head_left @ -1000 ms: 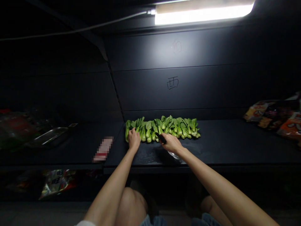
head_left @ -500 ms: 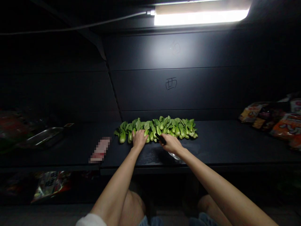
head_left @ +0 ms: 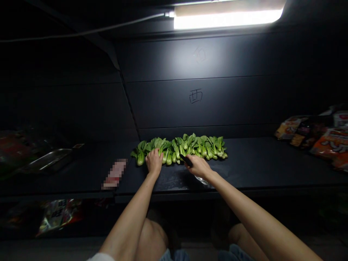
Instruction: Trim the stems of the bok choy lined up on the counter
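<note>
Leafy green bok choy (head_left: 202, 146) lies in a long row along the dark shelf (head_left: 252, 163), stems towards me and leaves to the back. My left hand (head_left: 154, 161) reaches into the left part of the row, its fingers curled over a bok choy and partly hiding it. In my right hand (head_left: 198, 166) is what looks like a spray bottle, with a black head (head_left: 186, 160) pointing at the row's middle and a clear, shiny body (head_left: 201, 180) below the palm. Most of the bottle is hidden by the hand.
Snack bags (head_left: 330, 146) are piled at the right. On the left stand a metal tray (head_left: 53, 160) and a blurred-out pink card (head_left: 115, 174). A bright tube light (head_left: 228, 18) hangs above; more packets (head_left: 58, 215) lie on the lower shelf.
My left hand has moved right, then back left, among the bok choy; the row's left end is more spread out. My right hand stays in place with the spray bottle.
</note>
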A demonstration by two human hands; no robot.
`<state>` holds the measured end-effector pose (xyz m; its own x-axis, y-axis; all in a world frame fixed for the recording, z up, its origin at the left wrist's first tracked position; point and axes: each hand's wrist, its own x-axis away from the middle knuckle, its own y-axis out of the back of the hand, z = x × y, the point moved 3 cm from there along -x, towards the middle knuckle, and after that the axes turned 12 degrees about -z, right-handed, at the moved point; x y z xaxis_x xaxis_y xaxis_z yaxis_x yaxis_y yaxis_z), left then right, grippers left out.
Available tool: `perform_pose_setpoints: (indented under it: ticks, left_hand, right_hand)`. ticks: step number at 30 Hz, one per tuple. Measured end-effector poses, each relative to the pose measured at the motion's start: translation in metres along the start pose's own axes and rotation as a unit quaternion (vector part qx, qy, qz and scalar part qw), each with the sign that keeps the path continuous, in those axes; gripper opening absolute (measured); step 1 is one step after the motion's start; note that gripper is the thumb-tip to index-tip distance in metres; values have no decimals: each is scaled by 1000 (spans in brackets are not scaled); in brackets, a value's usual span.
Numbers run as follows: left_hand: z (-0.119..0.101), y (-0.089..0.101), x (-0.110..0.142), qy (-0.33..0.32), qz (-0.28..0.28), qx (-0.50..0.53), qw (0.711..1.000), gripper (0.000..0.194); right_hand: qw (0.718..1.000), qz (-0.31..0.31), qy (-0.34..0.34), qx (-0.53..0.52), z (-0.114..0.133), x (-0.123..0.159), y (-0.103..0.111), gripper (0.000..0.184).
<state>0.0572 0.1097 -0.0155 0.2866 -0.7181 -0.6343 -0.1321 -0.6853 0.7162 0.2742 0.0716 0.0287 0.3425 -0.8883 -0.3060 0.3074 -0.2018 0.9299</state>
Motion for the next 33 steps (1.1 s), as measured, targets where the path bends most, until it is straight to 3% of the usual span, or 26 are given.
perform_pose_setpoints:
  ticks: [9, 16, 26, 33]
  left_hand:
    - [14, -11, -4, 9, -41, 63, 997, 29]
    - [18, -20, 0, -40, 36, 79, 995, 31]
    - [22, -20, 1, -69, 64, 64, 993, 35]
    - [11, -12, 4, -51, 63, 44, 996, 33]
  right_hand:
    - [1000, 16, -15, 7, -2, 2, 2, 31]
    - [1000, 12, -1, -2, 4, 1, 3, 30]
    - [1000, 1, -7, 19, 8, -1, 4, 30]
    - [1000, -23, -2, 7, 0, 1, 5, 30]
